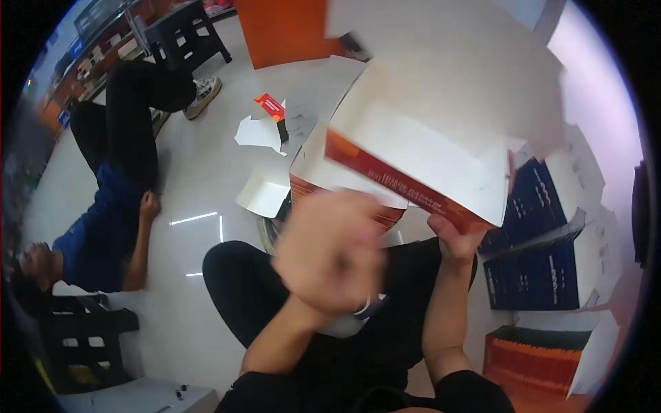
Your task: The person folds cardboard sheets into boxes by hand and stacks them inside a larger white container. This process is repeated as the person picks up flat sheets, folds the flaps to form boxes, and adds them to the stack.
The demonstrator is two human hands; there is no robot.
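In the head view I see an open cardboard box with a white inside and a red printed side, tilted towards me. My right hand grips its lower right corner, thumb against the red side. Just in front of the box's left part is my left hand, so smeared by motion that its fingers cannot be made out. Behind it, partly covered, sits another white-lined box with a red striped side.
Stacks of flat dark blue cartons and red cartons lie at my right. A small open white box and a red-and-white carton are on the floor. A person in a blue shirt sits at left, near a black stool.
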